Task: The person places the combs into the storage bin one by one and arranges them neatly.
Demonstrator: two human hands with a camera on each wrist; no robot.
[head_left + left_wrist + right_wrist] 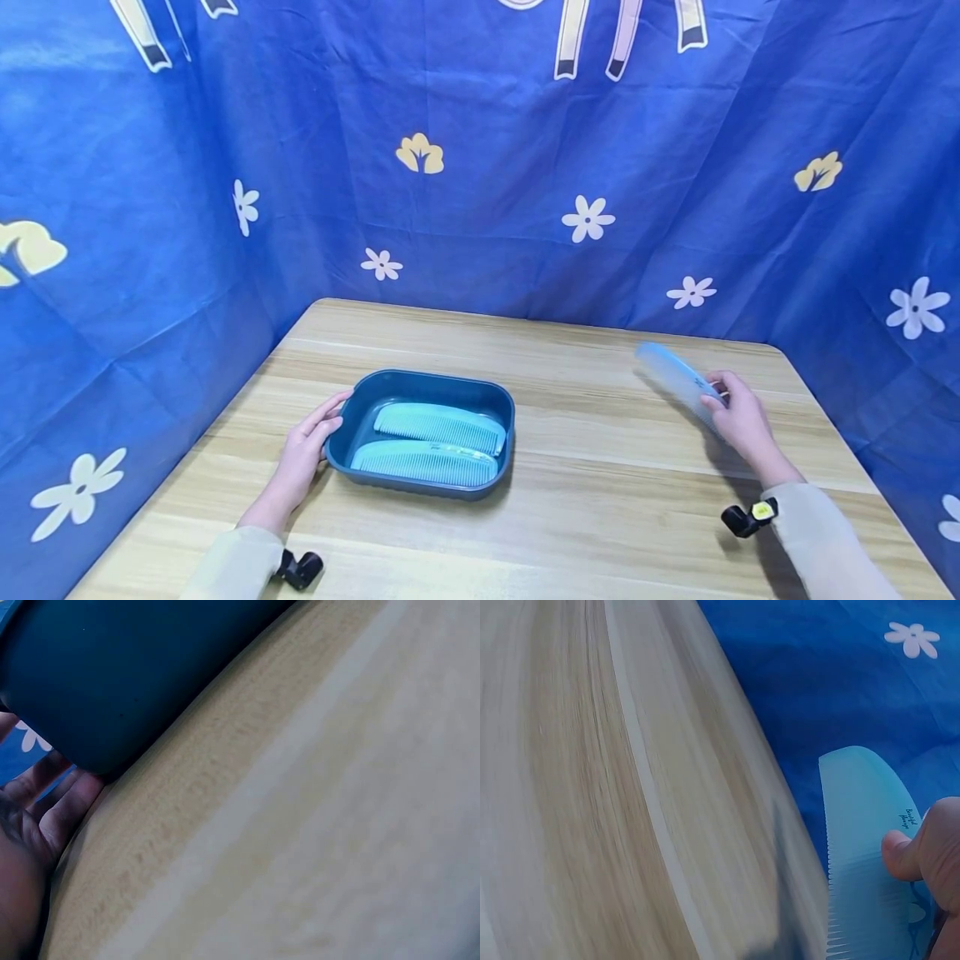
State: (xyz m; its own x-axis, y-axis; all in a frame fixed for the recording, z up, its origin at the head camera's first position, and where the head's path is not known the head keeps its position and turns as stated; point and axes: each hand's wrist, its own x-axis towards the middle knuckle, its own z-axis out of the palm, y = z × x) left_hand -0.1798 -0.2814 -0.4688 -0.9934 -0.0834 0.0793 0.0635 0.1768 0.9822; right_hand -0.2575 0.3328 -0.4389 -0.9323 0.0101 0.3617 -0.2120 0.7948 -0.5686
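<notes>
My right hand [738, 417] pinches a translucent light-blue comb [678, 371] by one end, thumb on its flat face. The comb is held up at the table's right side, its far end pointing to the back left. Small dark lettering and the teeth show on this comb [870, 840] in the right wrist view. Against the left end of a dark blue plastic box [420, 382] rests my left hand [300, 454], fingers extended along the outside and rim. Two similar combs lie in the box, a rear comb [442, 421] and a front comb [423, 461].
The wood-grain table [585, 517] has rounded back corners. Blue cloth [495, 225] with white flowers and yellow trees hangs behind and on both sides. Black clip-like mounts stick out from each wrist, a left mount [300, 571] and a right mount [750, 517].
</notes>
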